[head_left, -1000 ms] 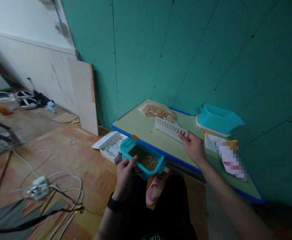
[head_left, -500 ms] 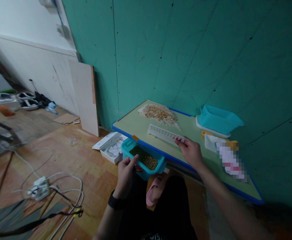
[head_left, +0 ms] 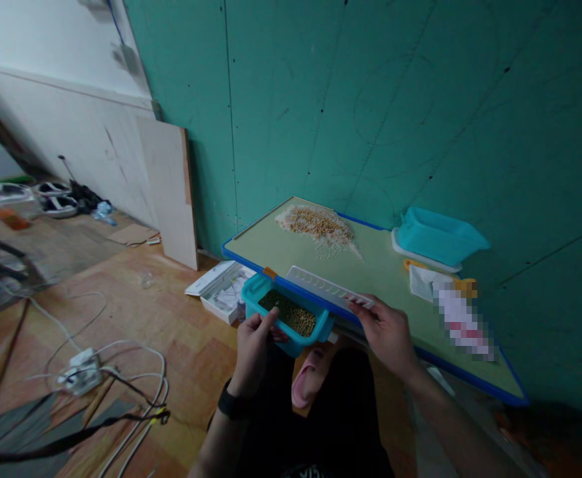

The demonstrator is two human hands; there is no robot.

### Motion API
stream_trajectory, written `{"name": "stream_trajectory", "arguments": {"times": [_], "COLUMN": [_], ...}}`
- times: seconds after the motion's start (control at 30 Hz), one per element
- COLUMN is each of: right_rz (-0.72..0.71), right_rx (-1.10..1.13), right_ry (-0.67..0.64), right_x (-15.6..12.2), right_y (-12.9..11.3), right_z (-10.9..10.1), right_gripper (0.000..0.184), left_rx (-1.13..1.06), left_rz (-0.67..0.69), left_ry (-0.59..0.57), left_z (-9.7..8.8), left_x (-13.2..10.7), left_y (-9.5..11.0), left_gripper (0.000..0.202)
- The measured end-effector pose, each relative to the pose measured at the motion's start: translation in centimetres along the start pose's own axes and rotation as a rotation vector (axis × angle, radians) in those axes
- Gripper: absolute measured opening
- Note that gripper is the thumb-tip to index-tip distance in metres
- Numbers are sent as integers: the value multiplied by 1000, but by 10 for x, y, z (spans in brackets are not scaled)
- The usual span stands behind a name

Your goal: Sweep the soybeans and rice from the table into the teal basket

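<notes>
My left hand (head_left: 254,335) grips the near rim of a turquoise plastic bin (head_left: 298,345), thumb on top. Inside the bin are dark green beans (head_left: 277,304) and pale yellow beans (head_left: 303,322). In my right hand (head_left: 387,332) is one end of a long white slotted plastic strip (head_left: 315,282), held between thumb and fingers. The strip lies over the table's blue near edge, just above the bin. Beyond it, a pile of yellow beans mixed with white grains (head_left: 321,227) is spread on the pale table (head_left: 266,245).
A second turquoise bin (head_left: 438,236) stands on a white lid (head_left: 425,252) at the table's back right. Near it are a white-and-orange item (head_left: 420,279) and a pixelated packet (head_left: 463,322). An open white box (head_left: 221,299) and cables (head_left: 136,378) lie on the floor.
My right hand has drawn the slotted strip toward me, from the tabletop to the near edge above the bin. A few white grains fan out from the pile. My left hand keeps its hold.
</notes>
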State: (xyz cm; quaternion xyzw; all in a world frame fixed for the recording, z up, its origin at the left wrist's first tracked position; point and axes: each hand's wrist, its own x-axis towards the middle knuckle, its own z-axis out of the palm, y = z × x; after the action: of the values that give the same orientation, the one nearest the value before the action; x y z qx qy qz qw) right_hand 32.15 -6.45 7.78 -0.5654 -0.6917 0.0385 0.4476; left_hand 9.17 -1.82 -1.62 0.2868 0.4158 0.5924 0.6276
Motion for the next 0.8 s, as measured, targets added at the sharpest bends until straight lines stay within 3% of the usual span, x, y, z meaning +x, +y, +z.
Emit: {"name": "stream_trajectory", "arguments": {"times": [0.13, 0.23, 0.4, 0.57, 0.8], "right_rz": [-57, -180, -353, -295, -141], "right_rx": [-72, -187, -437, -716, -872], "right_ry": [33, 47, -199, -401, -446], "right_x": [5, 16, 40, 64, 81], "right_y": [5, 2, -21, -42, -44], "right_z": [4, 18, 57, 78, 77], "right_gripper": [20, 21, 42, 50, 45], "left_rx": [-4, -9, 15, -11, 1], "left_rz": [5, -20, -49, -41, -39], "left_ry": [2, 3, 5, 9, -18], "left_z": [1, 1, 0, -4, -11], "left_x": [-1, -4, -6, -2, 0], "left_y": [0, 2, 4, -3, -11], "left_gripper": [45, 46, 49, 47, 45]}}
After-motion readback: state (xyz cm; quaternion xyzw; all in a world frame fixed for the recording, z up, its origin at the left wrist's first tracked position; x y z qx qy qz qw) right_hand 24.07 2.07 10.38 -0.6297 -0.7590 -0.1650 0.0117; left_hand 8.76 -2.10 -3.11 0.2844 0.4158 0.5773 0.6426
